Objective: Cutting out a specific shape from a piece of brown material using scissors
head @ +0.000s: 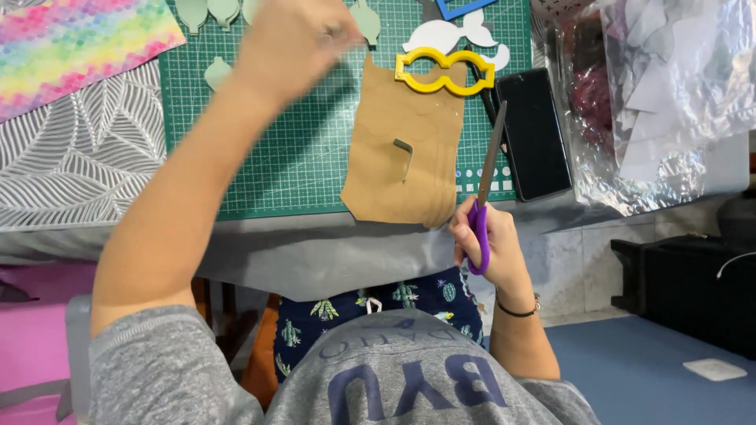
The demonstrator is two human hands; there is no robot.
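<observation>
Head view: right hand (487, 250) wrapped around the purple handles of scissors (483, 197), blades together and pointing up along the right edge of a brown paper sheet (402, 153) that lies on the green cutting mat (268, 134), its lower edge near the table's front. Left hand (287, 39) raised and blurred over the mat's top, grip impossible to tell; pale green cutouts (216, 72) beside it. Yellow frame (445, 71) rests on the sheet's top edge, white cutouts (457, 35) above, black phone (534, 134) just right of the scissors.
</observation>
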